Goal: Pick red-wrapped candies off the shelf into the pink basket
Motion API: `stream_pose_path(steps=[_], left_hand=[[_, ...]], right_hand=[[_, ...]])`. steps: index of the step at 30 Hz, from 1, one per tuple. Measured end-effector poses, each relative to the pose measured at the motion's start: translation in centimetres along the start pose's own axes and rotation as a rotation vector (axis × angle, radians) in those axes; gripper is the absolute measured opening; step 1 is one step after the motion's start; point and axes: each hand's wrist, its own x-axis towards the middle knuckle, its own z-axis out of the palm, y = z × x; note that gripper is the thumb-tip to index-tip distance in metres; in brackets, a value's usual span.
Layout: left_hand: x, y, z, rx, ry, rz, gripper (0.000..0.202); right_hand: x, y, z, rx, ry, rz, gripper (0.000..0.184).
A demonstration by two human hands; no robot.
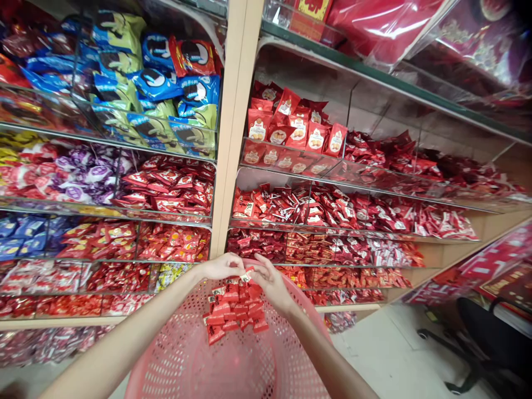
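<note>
A pink perforated plastic basket [162, 349] stands in front of me. Inside it, towards its far side, lies a pile of small red candy packets [233, 307] with dark characters on a pale patch. Over that pile, my left hand [221, 267] comes in from the left with its fingers pinched. My right hand [272, 284] faces it, thumb and fingers closed together. Between the fingertips of both hands is one small red candy packet [247, 274], partly covered by the fingers.
Glass-fronted shelves of wrapped sweets rise behind the basket, with blue packets [158, 83] upper left and red packets [299, 130] right. A wooden upright [235, 111] divides them. A black wheeled chair [490, 343] stands on the tiled floor [386, 354] at right.
</note>
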Motion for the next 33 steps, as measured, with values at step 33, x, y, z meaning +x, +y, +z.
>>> stream_pose_path(steps=[33], left_hand=[[0.4, 0.8, 0.6, -0.041, 0.082, -0.088, 0.042]], right_hand=[[-2.0, 0.9, -2.9, -0.078, -0.031, 0.258, 0.041]])
